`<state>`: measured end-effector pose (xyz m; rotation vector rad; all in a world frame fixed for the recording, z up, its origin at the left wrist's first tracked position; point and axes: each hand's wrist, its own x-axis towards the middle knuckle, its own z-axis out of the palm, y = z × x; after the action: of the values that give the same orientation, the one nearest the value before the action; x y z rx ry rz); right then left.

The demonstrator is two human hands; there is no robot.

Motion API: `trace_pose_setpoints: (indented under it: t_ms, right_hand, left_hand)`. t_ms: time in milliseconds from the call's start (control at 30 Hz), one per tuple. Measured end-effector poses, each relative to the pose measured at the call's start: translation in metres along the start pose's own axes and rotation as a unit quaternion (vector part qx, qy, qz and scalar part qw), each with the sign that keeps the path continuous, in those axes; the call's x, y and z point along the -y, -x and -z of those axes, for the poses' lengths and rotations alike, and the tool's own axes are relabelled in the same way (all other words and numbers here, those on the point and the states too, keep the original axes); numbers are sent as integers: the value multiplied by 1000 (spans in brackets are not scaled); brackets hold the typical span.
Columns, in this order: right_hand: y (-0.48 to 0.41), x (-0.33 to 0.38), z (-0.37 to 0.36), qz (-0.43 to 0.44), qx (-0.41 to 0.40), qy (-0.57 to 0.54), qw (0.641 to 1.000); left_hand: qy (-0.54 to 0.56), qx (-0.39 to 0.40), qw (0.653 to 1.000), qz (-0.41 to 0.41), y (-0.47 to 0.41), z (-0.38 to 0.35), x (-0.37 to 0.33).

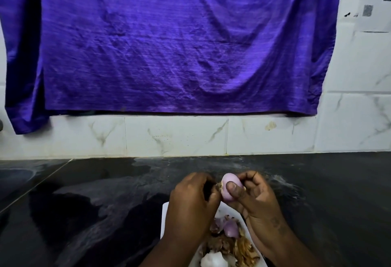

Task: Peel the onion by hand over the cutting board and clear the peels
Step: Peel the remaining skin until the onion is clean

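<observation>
1. The onion (231, 180) is held up in the air above the far end of the cutting board (165, 210), between both hands. Most of its surface is bare, smooth and pale purple.
2. The right hand (255, 196) has the onion in its grip. The thumb lies flat across the near face and the fingers curl round the far side, so the grip is closed snugly on the bulb.
3. The left hand (190, 200) comes in from the other side with its fingers curled tight. Its grip is pinched on the loose skin (218, 188), a brownish, ragged scrap that clings to the onion's left edge (just where the two hands almost meet).
4. The cutting board is white and lies on the dark table (88, 207). Both forearms cross over it, so only its far left corner and a strip between the wrists show.
5. A heap of peels (231, 243) lies on the board between the forearms. It has dry brown flakes, some straw-coloured shreds on the right, and a few purple fleshy pieces at the far end of the heap.
6. At the bottom edge of the view, on the near end of the board, sits a pale round piece (212, 260). It touches the peels, and what it is cannot be told.
7. Behind the table rises a tiled wall (175, 135) of white marbled tiles. A wide purple cloth (169, 40) hangs over it, covering most of the upper view.
</observation>
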<state>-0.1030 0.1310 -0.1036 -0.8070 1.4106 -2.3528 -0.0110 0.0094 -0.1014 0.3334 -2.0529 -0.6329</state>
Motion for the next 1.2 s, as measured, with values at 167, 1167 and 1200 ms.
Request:
trace_pose_setpoints:
  t_ms: [167,1167,1200]
  right_hand:
    - [-4,6,5,-62,-19,-162,985]
    - [-5,1,6,20,-49,14,999]
    - [-5,1,6,18,-53,16,998]
  left_hand:
    - [20,32,999,31,-1,5,1]
    - [203,106,971,-62,1,-7,1]
    - [207,95,973,-26,0,-8,7]
